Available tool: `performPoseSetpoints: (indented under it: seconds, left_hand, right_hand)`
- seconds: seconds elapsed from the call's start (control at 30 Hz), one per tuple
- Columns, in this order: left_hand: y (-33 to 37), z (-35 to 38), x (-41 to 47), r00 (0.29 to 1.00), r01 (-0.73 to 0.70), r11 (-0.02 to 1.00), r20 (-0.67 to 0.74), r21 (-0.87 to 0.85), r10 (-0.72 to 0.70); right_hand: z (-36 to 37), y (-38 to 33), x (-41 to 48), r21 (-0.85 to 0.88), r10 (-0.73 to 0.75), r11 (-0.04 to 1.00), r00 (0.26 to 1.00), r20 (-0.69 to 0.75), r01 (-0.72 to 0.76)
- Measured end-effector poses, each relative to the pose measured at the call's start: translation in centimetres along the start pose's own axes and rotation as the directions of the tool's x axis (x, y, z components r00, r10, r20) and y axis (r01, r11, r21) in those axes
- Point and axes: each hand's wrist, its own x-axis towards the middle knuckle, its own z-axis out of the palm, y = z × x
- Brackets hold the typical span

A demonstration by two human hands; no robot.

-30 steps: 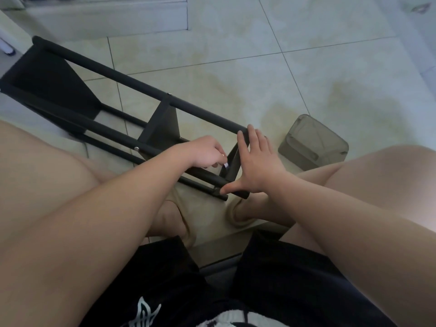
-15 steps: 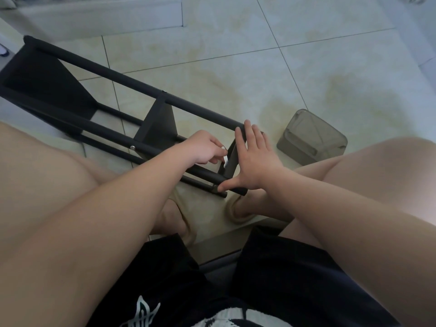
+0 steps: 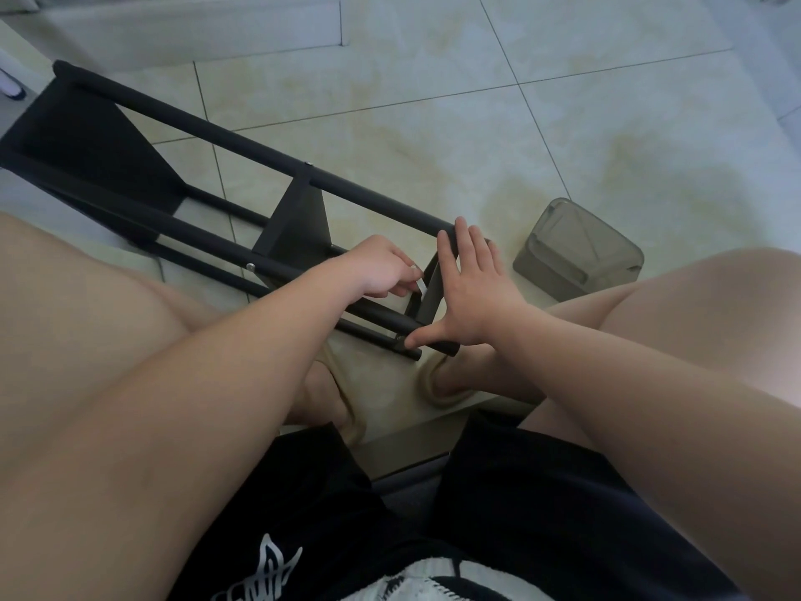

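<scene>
A black metal rack frame [image 3: 242, 149] of long tubes and flat cross panels lies on its side on the tiled floor, running from the upper left down to between my knees. My left hand [image 3: 381, 266] is curled and pinches a small pale piece [image 3: 419, 285], held against the end panel [image 3: 427, 292] of the frame. My right hand [image 3: 470, 292] presses flat against that end panel, fingers straight, thumb spread along the lower tube end.
A translucent grey plastic box [image 3: 576, 249] lies on the floor just right of my right hand. My bare knees flank the frame, and my feet in beige slippers [image 3: 437, 383] sit under its near end. A raised step [image 3: 173, 32] runs along the top left.
Both hands stay at the frame's end. My left hand has shifted slightly at the end panel, and the pale piece shows more between its fingers. My right hand keeps pressing.
</scene>
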Motion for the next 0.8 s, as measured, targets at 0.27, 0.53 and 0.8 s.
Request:
performPoseSetpoints:
  seconds: [0.27,0.53,0.8]
  left_hand:
    - [0.21,0.61,-0.16,0.999,-0.007,0.996,0.035,0.085,0.004]
    - [0.18,0.30,-0.16,0.998,-0.011,0.998,0.056,0.067,0.008]
    - [0.14,0.57,-0.19,0.994,-0.022,0.985,0.110,0.173,0.003]
  right_hand:
    - [0.21,0.02,0.09,0.014,0.003,1.000,1.000,-0.010,-0.003]
    - [0.26,0.05,0.10,0.019,0.004,1.000,1.000,-0.013,-0.004]
    - [0.12,-0.04,0.05,0.017,0.007,1.000,1.000,-0.002,-0.007]
